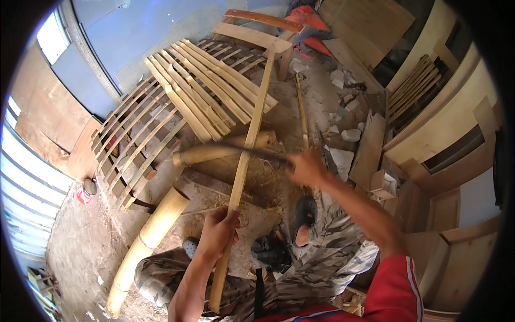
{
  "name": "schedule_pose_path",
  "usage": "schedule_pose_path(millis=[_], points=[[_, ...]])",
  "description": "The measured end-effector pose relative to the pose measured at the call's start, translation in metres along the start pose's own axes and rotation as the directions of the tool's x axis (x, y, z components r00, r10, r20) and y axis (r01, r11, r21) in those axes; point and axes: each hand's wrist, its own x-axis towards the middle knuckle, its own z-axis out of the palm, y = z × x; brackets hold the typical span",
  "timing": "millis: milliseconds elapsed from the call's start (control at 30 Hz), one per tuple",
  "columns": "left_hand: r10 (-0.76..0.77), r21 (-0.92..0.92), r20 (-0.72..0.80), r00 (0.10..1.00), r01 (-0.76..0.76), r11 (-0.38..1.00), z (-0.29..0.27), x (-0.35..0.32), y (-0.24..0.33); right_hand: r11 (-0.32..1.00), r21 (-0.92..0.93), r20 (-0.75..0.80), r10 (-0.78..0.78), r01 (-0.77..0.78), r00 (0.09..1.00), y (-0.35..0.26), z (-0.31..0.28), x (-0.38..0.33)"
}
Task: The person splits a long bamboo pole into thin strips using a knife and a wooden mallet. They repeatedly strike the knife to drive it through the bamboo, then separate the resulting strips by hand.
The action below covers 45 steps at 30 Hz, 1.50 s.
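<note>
My left hand [219, 231] is closed around the near part of a long, pale bamboo strip [259, 110]. The strip slants up and away from my lap, its far end close to a wooden bench [252, 35]. In my right hand [308, 169] is a long-bladed knife; its handle is hidden by the fingers. The dark, somewhat blurred blade [268, 155] points left and crosses the strip at about mid-length. Beyond the blade lies a short round bamboo piece [199, 155] on the ground. A thicker bamboo pole [147, 236] lies left of my left forearm.
Several split bamboo lengths [193, 102] lie on a slatted bamboo frame [131, 147] at the far left. A dark wooden beam [225, 189] lies beneath the strip. Broken rubble [351, 136] and a plank [369, 147] are on the right, beside wooden panels [429, 137].
</note>
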Motion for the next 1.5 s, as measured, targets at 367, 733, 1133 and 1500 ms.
schedule_pose_path(millis=[367, 733, 1133, 1500], points=[[0.003, -0.144, 0.079, 0.997, 0.008, 0.990, -0.010, 0.004, -0.006, 0.975, -0.085, -0.007, -0.208, 0.207, 0.978, -0.005, 0.000, -0.008], [-0.033, -0.626, 0.469, 0.883, 0.358, 0.693, -0.010, 0.012, -0.018, 0.958, -0.069, -0.163, -0.286, 0.278, 0.944, 0.010, 0.005, -0.011], [-0.045, -0.648, 0.537, 0.842, 0.446, 0.617, -0.007, 0.015, -0.013, 0.979, -0.167, -0.131, -0.140, 0.117, 0.981, 0.035, -0.005, -0.004], [-0.044, -0.617, 0.514, 0.857, 0.405, 0.674, -0.010, 0.015, -0.016, 0.937, -0.164, -0.122, -0.330, 0.309, 0.936, 0.004, -0.016, -0.015]])
